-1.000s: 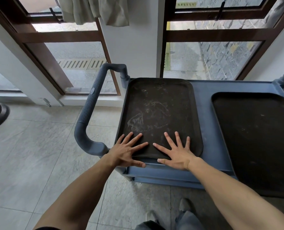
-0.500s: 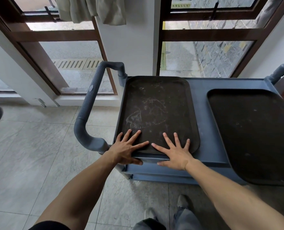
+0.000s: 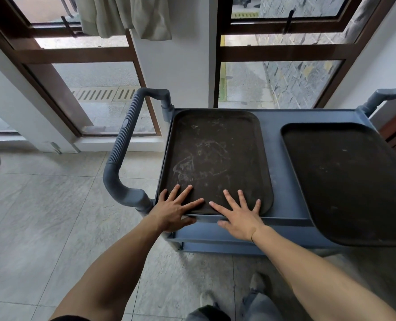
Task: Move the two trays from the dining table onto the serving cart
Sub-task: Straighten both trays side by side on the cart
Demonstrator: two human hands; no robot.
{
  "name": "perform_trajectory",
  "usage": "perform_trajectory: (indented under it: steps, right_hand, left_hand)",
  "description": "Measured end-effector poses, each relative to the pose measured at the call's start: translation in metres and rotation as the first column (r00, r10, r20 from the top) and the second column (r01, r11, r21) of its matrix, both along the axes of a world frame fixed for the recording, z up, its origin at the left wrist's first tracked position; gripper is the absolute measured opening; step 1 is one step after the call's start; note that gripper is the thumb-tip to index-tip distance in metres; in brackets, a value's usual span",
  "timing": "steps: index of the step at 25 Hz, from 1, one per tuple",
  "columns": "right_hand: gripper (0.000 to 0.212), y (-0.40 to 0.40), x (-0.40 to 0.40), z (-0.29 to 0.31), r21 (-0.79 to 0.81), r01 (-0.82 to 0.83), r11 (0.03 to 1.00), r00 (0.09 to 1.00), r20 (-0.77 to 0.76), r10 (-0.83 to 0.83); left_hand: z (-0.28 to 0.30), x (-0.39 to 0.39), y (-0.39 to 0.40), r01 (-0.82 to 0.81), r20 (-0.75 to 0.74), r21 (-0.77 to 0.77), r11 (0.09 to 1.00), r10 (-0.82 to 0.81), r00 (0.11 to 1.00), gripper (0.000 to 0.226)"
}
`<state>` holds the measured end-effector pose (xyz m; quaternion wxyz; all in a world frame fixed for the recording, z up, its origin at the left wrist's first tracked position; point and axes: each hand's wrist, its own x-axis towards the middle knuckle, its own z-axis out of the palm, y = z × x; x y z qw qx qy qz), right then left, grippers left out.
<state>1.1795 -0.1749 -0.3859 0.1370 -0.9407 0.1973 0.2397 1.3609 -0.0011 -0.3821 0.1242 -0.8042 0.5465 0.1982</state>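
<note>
Two dark brown trays lie on the top shelf of a blue-grey serving cart [image 3: 282, 218]. The left tray [image 3: 215, 156], scuffed with pale marks, sits flat beside the cart's handle. Both of my hands hold its near edge with fingers spread flat on top and thumbs tucked below the lip: my left hand [image 3: 175, 210] at the near left corner, my right hand [image 3: 239, 216] near the middle. The right tray [image 3: 349, 181] lies askew, and its near right part juts out past the cart's front edge.
The cart's ribbed push handle [image 3: 123, 149] curves out to the left. Brown-framed glass doors [image 3: 282, 52] and a white wall pillar [image 3: 176, 66] stand just behind the cart. Grey tiled floor [image 3: 42, 216] spreads to the left; my shoes [image 3: 257, 281] are below the cart.
Both hands stay spread on the left tray's near edge. The view has shifted slightly, so the cart and trays sit a little further left in the frame.
</note>
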Motion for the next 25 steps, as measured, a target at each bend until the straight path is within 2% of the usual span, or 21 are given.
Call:
perform_trajectory:
  steps: [4,10,13,16,18,20,23,25]
  right_hand:
    - [0.078,0.001,-0.011,0.003,0.010,-0.036,0.999,0.999,-0.016,0.036]
    - [0.084,-0.008,-0.017,0.016,0.101,-0.134,0.986,0.990,-0.035,0.138]
    - [0.085,-0.024,-0.036,0.028,0.136,-0.227,0.964,0.974,0.032,0.225]
    - [0.084,-0.052,-0.066,0.041,0.118,-0.261,0.958,0.956,0.169,0.239]
    - [0.083,-0.081,-0.091,0.046,0.038,-0.259,0.965,0.938,0.246,0.243]
    - [0.082,-0.122,-0.124,0.048,-0.044,-0.222,0.974,0.935,0.275,0.226]
    - [0.082,-0.185,-0.180,0.044,-0.100,-0.138,0.985,0.958,0.241,0.159]
    - [0.084,-0.219,-0.221,0.040,-0.119,-0.075,0.990,0.970,0.220,0.100]
  left_hand:
    - [0.002,-0.010,0.002,-0.066,-0.009,0.010,0.998,0.066,0.998,0.071]
    - [0.009,-0.035,0.006,-0.221,0.042,0.070,0.973,0.218,0.975,0.085]
    - [0.014,-0.055,-0.004,-0.377,0.124,0.128,0.917,0.362,0.924,0.090]
    - [0.026,-0.086,-0.035,-0.492,0.207,0.142,0.859,0.460,0.863,0.094]
    - [0.033,-0.111,-0.064,-0.486,0.149,0.083,0.870,0.471,0.869,0.097]
    - [0.038,-0.143,-0.101,-0.415,0.058,-0.030,0.909,0.416,0.907,0.100]
    - [0.040,-0.188,-0.155,-0.296,-0.043,-0.179,0.938,0.293,0.955,0.104]
    - [0.037,-0.214,-0.188,-0.234,-0.073,-0.222,0.947,0.223,0.972,0.102]
